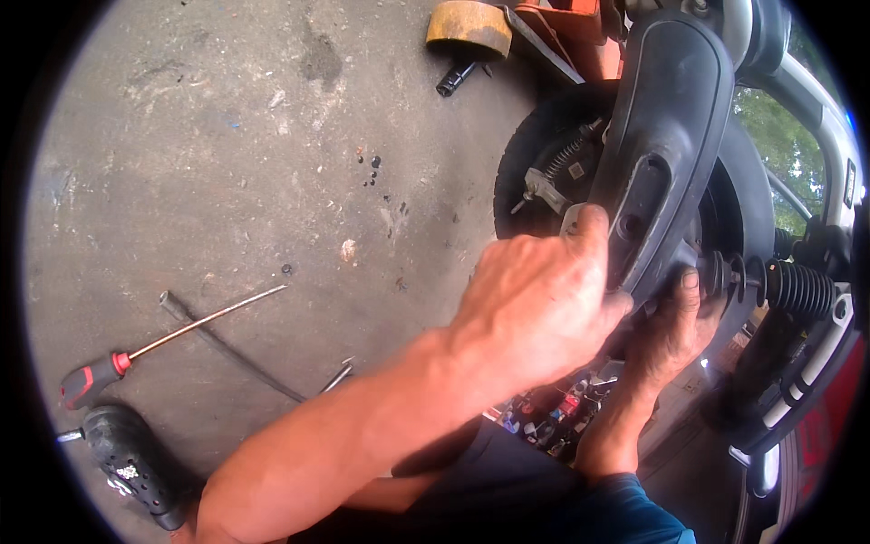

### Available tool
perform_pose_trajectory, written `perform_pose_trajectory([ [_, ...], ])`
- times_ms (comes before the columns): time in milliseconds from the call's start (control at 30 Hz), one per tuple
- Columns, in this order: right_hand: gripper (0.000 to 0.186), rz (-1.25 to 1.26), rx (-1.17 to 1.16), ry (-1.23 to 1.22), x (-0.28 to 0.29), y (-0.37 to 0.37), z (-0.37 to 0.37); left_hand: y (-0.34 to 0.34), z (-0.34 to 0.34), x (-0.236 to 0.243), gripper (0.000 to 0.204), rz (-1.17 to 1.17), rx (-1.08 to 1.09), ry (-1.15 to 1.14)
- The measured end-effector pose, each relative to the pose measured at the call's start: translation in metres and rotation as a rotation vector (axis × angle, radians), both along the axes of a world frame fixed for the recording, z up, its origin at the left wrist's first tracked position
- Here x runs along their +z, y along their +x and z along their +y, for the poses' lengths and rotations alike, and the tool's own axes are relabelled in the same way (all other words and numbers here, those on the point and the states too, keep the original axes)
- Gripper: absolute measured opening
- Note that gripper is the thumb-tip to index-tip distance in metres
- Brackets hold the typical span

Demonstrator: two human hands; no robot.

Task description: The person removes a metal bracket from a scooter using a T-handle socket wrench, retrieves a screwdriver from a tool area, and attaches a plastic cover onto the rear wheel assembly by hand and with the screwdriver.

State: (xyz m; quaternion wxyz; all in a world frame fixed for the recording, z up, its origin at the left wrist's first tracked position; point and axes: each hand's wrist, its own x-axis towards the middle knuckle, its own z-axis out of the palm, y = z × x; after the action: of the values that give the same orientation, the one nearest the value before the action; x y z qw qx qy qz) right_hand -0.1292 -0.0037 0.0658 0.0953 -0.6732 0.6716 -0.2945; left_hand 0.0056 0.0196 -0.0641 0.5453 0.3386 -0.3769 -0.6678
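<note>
A black plastic mudguard (671,118) arches over a scooter's front wheel (535,154). My left hand (539,304) grips the mudguard's lower left edge, thumb up along its side. Under the mudguard, my right hand (671,331) holds its lower end from below, close to the ribbed black fork boot (797,286). A spring and a metal brake lever (548,186) show at the wheel hub.
On the concrete floor (227,136) lie a long screwdriver (163,340) with a red and black handle, a thin dark rod (227,344), small dark screws (370,170), and a black shoe (136,462). A yellow-rimmed wheel (469,27) and orange metal frame (580,32) stand at the top.
</note>
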Motion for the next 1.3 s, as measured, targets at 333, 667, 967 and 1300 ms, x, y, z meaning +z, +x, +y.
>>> perform_pose_trajectory([
  [333,0.065,-0.049,0.065,-0.041,-0.005,0.018,0.006,0.025,-0.045,-0.068,0.040,-0.949,1.276,-0.271],
  [667,0.057,-0.001,0.082,-0.061,0.005,0.002,0.000,-0.004,-0.039,-0.018,0.049,0.534,0.479,0.079],
  [967,0.056,-0.038,0.064,-0.018,0.003,0.001,0.001,0.004,0.106,-0.047,0.036,0.163,0.047,0.322],
  [1300,0.053,-0.058,0.085,0.052,0.008,-0.011,0.000,-0.005,0.058,-0.034,0.044,0.210,0.126,0.027],
])
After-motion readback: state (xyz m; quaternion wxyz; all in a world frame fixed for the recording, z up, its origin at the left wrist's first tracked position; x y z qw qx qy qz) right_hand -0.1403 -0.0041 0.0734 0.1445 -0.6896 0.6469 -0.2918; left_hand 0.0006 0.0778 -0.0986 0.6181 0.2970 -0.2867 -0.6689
